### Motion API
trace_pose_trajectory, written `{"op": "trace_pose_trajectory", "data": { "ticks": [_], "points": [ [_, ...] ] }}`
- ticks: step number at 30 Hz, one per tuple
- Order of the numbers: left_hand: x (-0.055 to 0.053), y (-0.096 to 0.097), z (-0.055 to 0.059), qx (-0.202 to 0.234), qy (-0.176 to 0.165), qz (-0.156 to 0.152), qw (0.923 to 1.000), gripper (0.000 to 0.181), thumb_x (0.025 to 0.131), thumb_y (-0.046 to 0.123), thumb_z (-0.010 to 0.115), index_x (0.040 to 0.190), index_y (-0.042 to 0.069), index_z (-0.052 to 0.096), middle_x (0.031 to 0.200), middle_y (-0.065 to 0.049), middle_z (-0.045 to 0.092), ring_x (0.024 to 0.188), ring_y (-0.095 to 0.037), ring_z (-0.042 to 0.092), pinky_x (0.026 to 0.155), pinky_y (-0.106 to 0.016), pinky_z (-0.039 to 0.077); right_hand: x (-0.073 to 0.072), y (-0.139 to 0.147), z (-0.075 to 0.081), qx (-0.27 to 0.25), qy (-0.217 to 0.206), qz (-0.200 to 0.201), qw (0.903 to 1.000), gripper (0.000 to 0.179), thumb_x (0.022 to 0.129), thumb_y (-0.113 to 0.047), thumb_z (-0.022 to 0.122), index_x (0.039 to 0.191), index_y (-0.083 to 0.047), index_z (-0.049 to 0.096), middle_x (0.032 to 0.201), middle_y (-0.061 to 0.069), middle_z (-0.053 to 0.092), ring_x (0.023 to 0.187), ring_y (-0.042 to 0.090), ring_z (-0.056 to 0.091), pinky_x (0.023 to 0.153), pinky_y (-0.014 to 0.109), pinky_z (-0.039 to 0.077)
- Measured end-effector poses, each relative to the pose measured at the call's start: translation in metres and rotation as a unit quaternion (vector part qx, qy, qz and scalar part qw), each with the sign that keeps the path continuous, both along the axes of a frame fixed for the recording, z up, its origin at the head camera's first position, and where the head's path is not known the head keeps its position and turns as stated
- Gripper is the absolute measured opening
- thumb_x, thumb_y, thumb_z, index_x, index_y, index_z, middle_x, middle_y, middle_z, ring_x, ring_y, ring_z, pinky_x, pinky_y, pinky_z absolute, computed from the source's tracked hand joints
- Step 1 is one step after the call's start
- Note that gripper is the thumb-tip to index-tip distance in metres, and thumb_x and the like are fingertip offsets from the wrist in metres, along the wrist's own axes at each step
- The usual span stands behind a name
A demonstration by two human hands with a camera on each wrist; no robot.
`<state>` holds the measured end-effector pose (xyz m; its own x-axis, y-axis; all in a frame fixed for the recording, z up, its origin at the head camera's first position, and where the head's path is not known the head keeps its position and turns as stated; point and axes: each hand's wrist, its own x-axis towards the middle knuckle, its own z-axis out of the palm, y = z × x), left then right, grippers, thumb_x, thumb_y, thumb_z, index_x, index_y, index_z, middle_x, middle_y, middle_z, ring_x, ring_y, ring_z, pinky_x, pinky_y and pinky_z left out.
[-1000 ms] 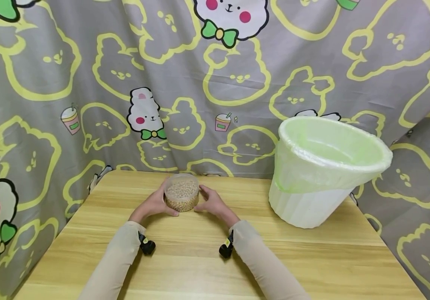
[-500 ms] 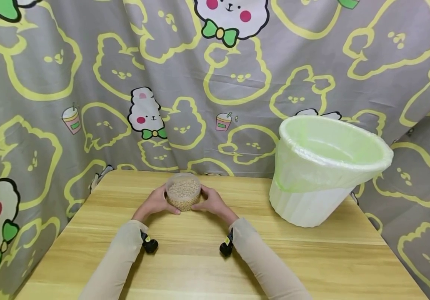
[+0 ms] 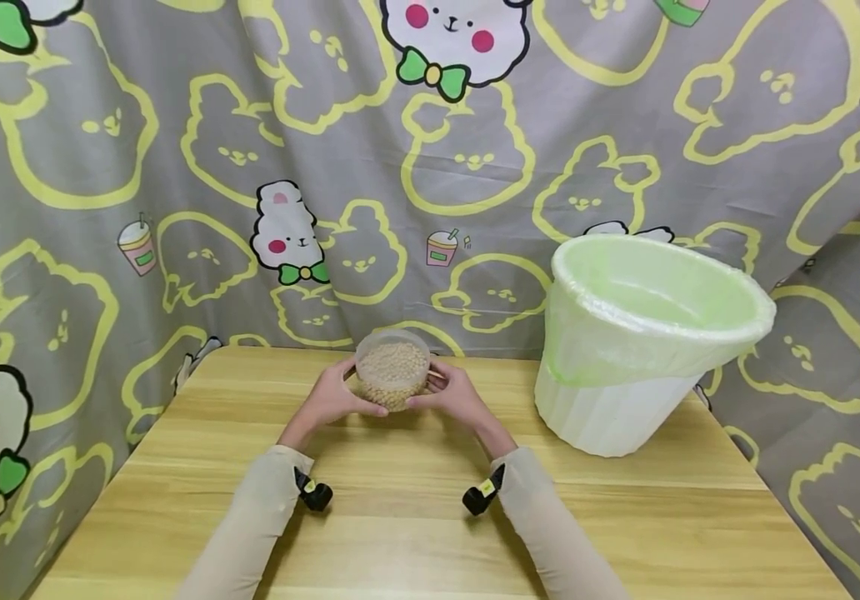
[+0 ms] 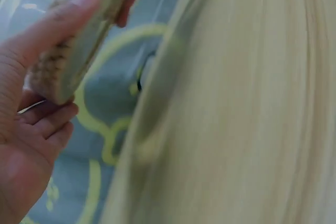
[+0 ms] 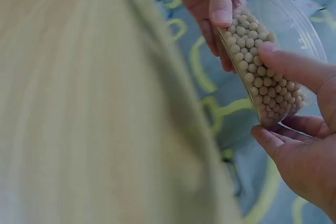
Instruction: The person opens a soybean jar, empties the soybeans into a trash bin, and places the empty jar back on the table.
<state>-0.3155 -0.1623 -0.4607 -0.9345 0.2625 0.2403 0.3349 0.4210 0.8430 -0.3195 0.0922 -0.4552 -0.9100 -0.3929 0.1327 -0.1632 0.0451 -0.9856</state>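
Observation:
A round clear plastic tub (image 3: 392, 371) of small beige balls is held between both hands, raised above the table toward its back edge. My left hand (image 3: 331, 398) grips its left side, the thumb along the near wall and fingers under the base, as the left wrist view shows with the tub (image 4: 79, 40) at upper left. From the other side my right hand (image 3: 462, 396) grips it, thumb on the front wall. Through the tub's wall (image 5: 262, 72) in the right wrist view, the balls (image 5: 254, 56) fill it partway, below the rim.
On the right of the wooden table (image 3: 400, 517) stands a white bin (image 3: 595, 417) lined with a pale green plastic bag (image 3: 587, 350). A grey cartoon-print curtain (image 3: 370, 167) hangs behind the table and along its sides.
Both hands have lifted the tub off the table and carried it a little to the right. The bin has stayed in place.

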Motion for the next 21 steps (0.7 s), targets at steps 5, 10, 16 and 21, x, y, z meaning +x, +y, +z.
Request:
{"op": "trace_pose_trajectory", "data": {
  "ticks": [5, 10, 16, 21],
  "points": [
    [0.004, 0.029, 0.020, 0.076, 0.059, -0.016, 0.9952, 0.113, 0.066, 0.022, 0.098, 0.160, 0.018, 0.035, 0.160, -0.009, 0.042, 0.148, -0.030, 0.040, 0.122, -0.052, 0.032, 0.009, 0.020, 0.031, -0.022, 0.018, -0.011, 0.9995, 0.088, 0.080, -0.003, 0.085, 0.156, -0.009, 0.040, 0.154, 0.017, 0.049, 0.144, 0.031, 0.046, 0.114, 0.035, 0.044],
    [0.007, 0.060, 0.041, 0.141, 0.074, -0.027, 0.9869, 0.115, 0.073, 0.021, 0.094, 0.163, 0.031, 0.023, 0.164, -0.006, 0.033, 0.149, -0.028, 0.036, 0.122, -0.054, 0.031, 0.017, 0.034, 0.060, -0.038, 0.057, -0.033, 0.9971, 0.082, 0.083, -0.009, 0.085, 0.153, -0.011, 0.043, 0.147, 0.016, 0.055, 0.137, 0.030, 0.054, 0.107, 0.032, 0.051],
    [0.008, 0.088, 0.067, 0.184, 0.072, -0.045, 0.9792, 0.120, 0.072, 0.025, 0.093, 0.161, 0.040, 0.014, 0.162, -0.003, 0.032, 0.145, -0.028, 0.038, 0.115, -0.057, 0.038, 0.024, 0.043, 0.082, 0.001, 0.088, -0.078, 0.9931, 0.064, 0.087, -0.025, 0.082, 0.143, -0.009, 0.055, 0.135, 0.017, 0.064, 0.122, 0.029, 0.065, 0.093, 0.031, 0.059],
    [0.007, 0.101, 0.079, 0.171, 0.072, -0.032, 0.9822, 0.131, 0.061, 0.026, 0.100, 0.162, 0.034, 0.017, 0.157, -0.004, 0.039, 0.142, -0.025, 0.043, 0.113, -0.053, 0.043, 0.030, 0.051, 0.091, 0.012, 0.121, -0.097, 0.9879, 0.065, 0.086, -0.019, 0.083, 0.144, -0.010, 0.055, 0.134, 0.018, 0.064, 0.120, 0.030, 0.067, 0.091, 0.029, 0.059]
  ]
}}
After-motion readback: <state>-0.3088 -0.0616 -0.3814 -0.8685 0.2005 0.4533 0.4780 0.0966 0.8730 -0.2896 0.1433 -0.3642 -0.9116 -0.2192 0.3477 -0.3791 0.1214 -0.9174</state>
